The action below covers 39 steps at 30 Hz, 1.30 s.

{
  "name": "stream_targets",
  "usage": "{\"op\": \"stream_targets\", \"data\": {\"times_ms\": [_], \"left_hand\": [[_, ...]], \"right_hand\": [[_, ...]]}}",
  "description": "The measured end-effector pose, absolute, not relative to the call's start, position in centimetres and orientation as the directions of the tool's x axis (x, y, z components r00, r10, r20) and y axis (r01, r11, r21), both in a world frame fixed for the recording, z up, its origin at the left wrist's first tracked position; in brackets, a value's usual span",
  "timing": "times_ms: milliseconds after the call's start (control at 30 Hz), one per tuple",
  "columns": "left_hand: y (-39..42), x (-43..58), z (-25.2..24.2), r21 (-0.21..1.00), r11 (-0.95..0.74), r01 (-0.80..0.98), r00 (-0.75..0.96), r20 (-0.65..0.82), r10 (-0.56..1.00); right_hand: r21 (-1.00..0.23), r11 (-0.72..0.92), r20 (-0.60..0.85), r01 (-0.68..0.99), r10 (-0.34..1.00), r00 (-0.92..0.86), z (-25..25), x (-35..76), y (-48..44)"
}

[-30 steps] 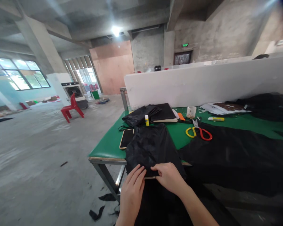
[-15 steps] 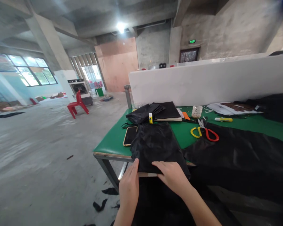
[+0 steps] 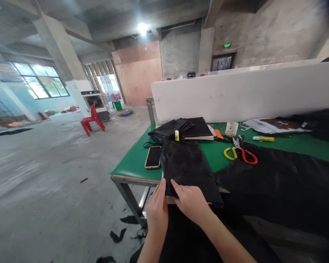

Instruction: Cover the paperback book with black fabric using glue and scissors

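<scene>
A black sheet [image 3: 188, 160], thin and slightly shiny, lies over a flat block like a book at the green table's front edge. Pale edges of the block [image 3: 170, 199] peek out at its front left corner. Along that left side my left hand [image 3: 157, 206] rests with straight fingers, its tips touching the sheet's edge. My right hand [image 3: 192, 202] lies on the front left corner, index finger stretched out on the sheet and thumb lower at the front edge. A glue stick [image 3: 177, 135] stands upright behind the sheet, and a phone [image 3: 153, 157] lies to its left.
Scissors [image 3: 241, 151] with yellow and red handles lie on a wide black cloth [image 3: 279, 171] at right. Farther back are a black-covered book [image 3: 199, 128], a second glue stick [image 3: 263, 138] and a clear plastic container [image 3: 231, 129]. A white panel [image 3: 235, 96] borders the table's back.
My right hand has slid left toward the front left corner, and my left hand has risen slightly along the side. The sheet's left edge has shifted right, baring a pale strip.
</scene>
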<state>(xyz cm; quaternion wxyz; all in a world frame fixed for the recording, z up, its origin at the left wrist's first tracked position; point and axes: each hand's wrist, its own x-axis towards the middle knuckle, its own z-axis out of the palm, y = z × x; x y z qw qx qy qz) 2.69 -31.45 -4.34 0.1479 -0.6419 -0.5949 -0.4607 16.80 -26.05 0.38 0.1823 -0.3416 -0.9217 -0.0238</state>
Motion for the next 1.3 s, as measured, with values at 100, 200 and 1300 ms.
{"op": "stream_targets", "data": {"times_ms": [100, 200, 1300], "left_hand": [[-31.4, 3.6, -4.1, 0.429, -0.285, 0.857, -0.166, 0.754, 0.636], [-31.4, 4.7, -3.7, 0.593, -0.260, 0.762, -0.289, 0.671, 0.683], [-31.7, 9.4, -5.6, 0.915, -0.179, -0.361, -0.668, -0.119, 0.734]], "right_hand": [[-0.075, 0.747, 0.372, 0.660, 0.635, -0.677, 0.0, 16.8, -26.2], [-0.039, 0.738, 0.399, 0.673, 0.629, -0.667, -0.3, 16.7, -26.1], [-0.022, 0.740, 0.348, 0.673, 0.636, -0.689, 0.1, 16.4, -26.7]]}}
